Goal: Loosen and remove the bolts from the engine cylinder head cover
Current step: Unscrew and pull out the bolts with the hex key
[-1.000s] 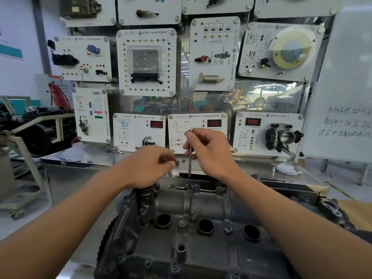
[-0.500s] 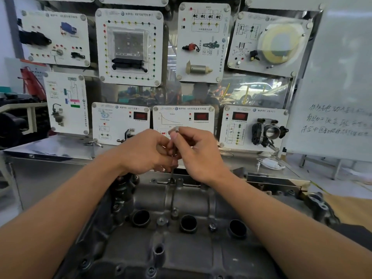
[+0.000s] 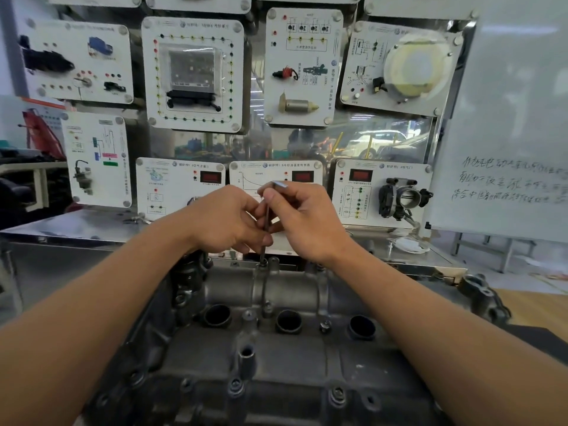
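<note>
**Desk:** Where is the work?

**Photographer:** At the far edge of the engine cover (image 3: 276,361), which fills the bottom of the view. A person's left hand (image 3: 226,221) and right hand (image 3: 307,224) meet over a bent hex key (image 3: 266,214) that stands upright, its lower tip seated in a bolt (image 3: 263,264) on that far edge.

**Desk:** And the hands themselves?

**Photographer:** Both are curled, pinching the key's shaft, knuckles touching. The right thumb and forefinger sit just under the key's short top arm.

**Desk:** How far along?

**Photographer:** Early, by the look of it. The near-edge bolts (image 3: 235,387) sit in their holes, and so does a middle bolt (image 3: 325,326) between the round wells. Whether any bolt is already out, I cannot tell. The one under the key looks seated low, so probably barely loosened.

**Desk:** What remains?

**Photographer:** Likely this bolt spun out and lifted clear, then every other one in turn. Behind stand training panels (image 3: 193,72) and a whiteboard (image 3: 507,118).
</note>
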Demonstrator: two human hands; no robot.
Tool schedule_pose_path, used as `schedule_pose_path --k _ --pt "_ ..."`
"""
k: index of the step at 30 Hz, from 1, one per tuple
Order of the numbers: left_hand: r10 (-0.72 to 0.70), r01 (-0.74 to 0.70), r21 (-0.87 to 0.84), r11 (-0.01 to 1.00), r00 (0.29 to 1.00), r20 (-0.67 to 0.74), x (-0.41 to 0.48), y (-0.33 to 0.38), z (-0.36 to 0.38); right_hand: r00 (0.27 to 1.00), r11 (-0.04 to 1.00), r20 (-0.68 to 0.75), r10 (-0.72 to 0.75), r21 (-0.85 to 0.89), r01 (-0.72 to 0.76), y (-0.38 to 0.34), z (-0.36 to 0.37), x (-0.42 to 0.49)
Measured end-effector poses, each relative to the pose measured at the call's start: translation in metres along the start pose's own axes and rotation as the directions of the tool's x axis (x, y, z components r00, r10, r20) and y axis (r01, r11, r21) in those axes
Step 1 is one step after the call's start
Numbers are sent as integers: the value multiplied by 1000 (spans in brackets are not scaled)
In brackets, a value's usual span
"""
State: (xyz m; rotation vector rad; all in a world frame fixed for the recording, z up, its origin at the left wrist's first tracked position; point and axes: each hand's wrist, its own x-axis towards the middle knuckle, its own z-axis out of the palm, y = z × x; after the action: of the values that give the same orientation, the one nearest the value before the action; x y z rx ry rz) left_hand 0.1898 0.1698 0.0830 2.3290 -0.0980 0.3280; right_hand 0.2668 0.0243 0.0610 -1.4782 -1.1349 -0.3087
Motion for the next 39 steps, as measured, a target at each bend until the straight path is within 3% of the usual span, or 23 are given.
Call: schedule_pose_path --k 8,12,16,23,27,31,35,39 --pt "-33 33 33 999 999 -18 -4 7 1 998 994 -32 54 99 -51 -5 1 -3" --pt "-30 31 38 999 999 -14 -5 7 2 981 937 -44 191 305 -169 -8 0 -6" --pt "-31 31 31 999 999 -9 -4 6 3 926 811 10 376 480 -335 -13 4 -4" --pt "-24 24 66 998 1000 2 -1 4 4 838 715 154 523 455 -530 -16 5 6" --pt "-10 11 81 997 1000 -5 0 2 4 865 780 46 500 411 -473 -16 5 6" --pt "-15 14 84 996 1000 4 1 2 3 941 927 -132 313 258 -272 -14 4 4" --pt "-16 16 80 997 1000 -7 2 1 5 969 966 -122 214 171 -192 -17 7 3" --pt "-6 8 93 996 1000 -17 3 0 5 974 956 -37 224 200 -213 -21 11 5"
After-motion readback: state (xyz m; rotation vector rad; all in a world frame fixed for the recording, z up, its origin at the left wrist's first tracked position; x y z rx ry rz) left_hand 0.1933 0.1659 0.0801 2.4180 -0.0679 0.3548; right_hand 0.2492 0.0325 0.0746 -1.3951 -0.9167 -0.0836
